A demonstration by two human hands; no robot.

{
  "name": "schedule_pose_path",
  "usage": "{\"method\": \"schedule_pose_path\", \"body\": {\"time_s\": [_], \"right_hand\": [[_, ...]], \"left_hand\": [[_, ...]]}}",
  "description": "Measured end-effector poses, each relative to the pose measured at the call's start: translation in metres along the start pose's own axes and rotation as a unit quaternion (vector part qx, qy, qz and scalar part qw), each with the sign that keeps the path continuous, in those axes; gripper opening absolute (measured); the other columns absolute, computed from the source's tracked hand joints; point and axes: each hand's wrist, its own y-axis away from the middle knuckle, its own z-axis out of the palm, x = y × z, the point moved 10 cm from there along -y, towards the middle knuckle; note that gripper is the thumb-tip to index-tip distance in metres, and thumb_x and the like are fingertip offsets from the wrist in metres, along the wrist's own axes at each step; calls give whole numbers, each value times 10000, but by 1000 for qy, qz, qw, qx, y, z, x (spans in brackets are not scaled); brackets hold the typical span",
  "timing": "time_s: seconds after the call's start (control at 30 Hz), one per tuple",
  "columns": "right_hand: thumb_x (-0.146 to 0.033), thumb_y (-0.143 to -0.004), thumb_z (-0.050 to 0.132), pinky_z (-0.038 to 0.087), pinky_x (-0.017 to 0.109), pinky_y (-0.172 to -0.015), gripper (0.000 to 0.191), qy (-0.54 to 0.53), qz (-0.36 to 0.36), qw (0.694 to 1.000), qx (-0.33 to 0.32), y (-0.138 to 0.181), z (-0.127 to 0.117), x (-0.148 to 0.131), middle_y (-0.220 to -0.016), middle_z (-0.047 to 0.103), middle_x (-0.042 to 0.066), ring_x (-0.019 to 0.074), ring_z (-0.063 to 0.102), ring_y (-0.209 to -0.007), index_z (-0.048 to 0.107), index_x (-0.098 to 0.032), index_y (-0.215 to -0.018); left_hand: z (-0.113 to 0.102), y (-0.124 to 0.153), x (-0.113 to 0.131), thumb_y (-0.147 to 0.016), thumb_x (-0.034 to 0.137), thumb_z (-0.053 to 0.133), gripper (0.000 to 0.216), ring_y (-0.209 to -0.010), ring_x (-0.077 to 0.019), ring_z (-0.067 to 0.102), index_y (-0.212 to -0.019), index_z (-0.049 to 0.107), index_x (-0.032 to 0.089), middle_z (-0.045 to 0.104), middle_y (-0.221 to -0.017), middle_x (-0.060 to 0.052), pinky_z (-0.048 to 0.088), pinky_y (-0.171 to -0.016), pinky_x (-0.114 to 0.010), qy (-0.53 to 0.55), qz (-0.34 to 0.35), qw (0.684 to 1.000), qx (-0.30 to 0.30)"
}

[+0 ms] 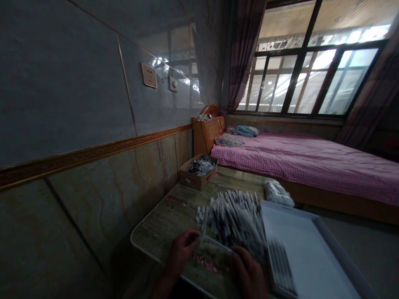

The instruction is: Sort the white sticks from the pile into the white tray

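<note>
My left hand is closed, fingertips pinching a whitish, pen-like tube that stands nearly upright. My right hand is closed on one end of a thin pale stick, which reaches left toward the tube's lower end; whether the two touch is hard to tell. Just beyond both hands lies a big pile of similar white tubes, their ends pointing away from me. On the right, a shallow white tray holds a row of slim grey-white tubes along its near left side. Dim light blurs finer detail.
A cardboard box full of thin dark and silver pieces stands at the table's far left corner. A crumpled plastic bag lies behind the tray. The table stands by a tiled wall, with a bed beyond it.
</note>
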Motion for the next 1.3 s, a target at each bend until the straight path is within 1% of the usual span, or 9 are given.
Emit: {"method": "schedule_pose_path", "body": {"time_s": [0.13, 0.33, 0.43, 0.67, 0.77, 0.87, 1.0, 1.13, 1.3], "right_hand": [[-514, -882, 496, 566, 236, -754, 394, 15, -10, 1000, -4, 0, 3, -5, -948, 780, 41, 216, 734, -868, 748, -239, -1010], [-486, -885, 501, 569, 234, -707, 369, 30, -15, 999, 13, 2, 0, -7, -890, 782, 38, 208, 737, -795, 748, -237, -1000], [-468, -885, 519, 570, 235, -722, 347, 32, -18, 999, 17, 3, -1, -7, -896, 782, 37, 206, 736, -800, 750, -236, -1002], [-485, -870, 540, 570, 242, -738, 361, 24, -35, 999, 22, 3, -2, -11, -924, 782, 54, 216, 737, -831, 760, -222, -985], [-488, -872, 533, 571, 252, -740, 359, 20, -26, 999, 20, 4, -1, -15, -911, 782, 48, 220, 735, -831, 763, -230, -969], [-488, -858, 541, 573, 253, -725, 352, 13, -22, 999, 34, 5, -5, -19, -899, 784, 48, 227, 738, -829, 769, -235, -948], [-495, -853, 536, 575, 251, -734, 363, 6, -24, 999, 28, 6, -4, -21, -914, 784, 49, 224, 738, -833, 769, -236, -955], [-526, -845, 536, 574, 262, -769, 388, 11, -8, 999, 32, 5, -4, -13, -950, 782, 49, 232, 733, -884, 769, -238, -963], [-550, -839, 539, 582, 262, -734, 422, -9, -8, 999, 34, 5, -5, -14, -905, 785, 55, 230, 738, -824, 771, -220, -960]], "left_hand": [[3, 0, 2, -657, 267, 680, 173, -791, -232, 711, -797, 757, 203, 779, -800, -48, 545, -742, -293, 1, 4, 1000, -15], [4, 0, 6, -650, 244, 672, 154, -770, -223, 708, -775, 752, 203, 774, -781, -44, 541, -728, -285, 6, 10, 1000, -27], [3, 0, 6, -637, 239, 675, 154, -771, -224, 707, -767, 752, 206, 773, -772, -41, 538, -729, -283, 3, 11, 1000, -29], [1, -1, 9, -620, 346, 715, 196, -759, -227, 699, -746, 750, 201, 763, -743, -38, 538, -713, -293, 27, -7, 999, -22], [1, 0, 4, -582, 412, 759, 275, -705, -221, 679, -746, 736, 193, 742, -719, -28, 530, -607, -284, 51, -41, 998, -16], [3, 1, 1, -566, 457, 779, 338, -625, -197, 638, -758, 722, 185, 712, -692, -15, 481, -486, -253, 78, -66, 995, -21], [3, 0, 1, -598, 458, 776, 336, -589, -166, 616, -778, 721, 179, 677, -640, 3, 461, -481, -226, 86, -55, 995, -24], [4, -1, -4, -634, 470, 762, 346, -609, -166, 634, -816, 723, 178, 708, -721, -15, 471, -486, -224, 84, -59, 994, -29], [5, 1, -6, -621, 510, 764, 393, -593, -167, 633, -825, 717, 177, 712, -724, -18, 462, -466, -224, 93, -71, 993, -28]]}}
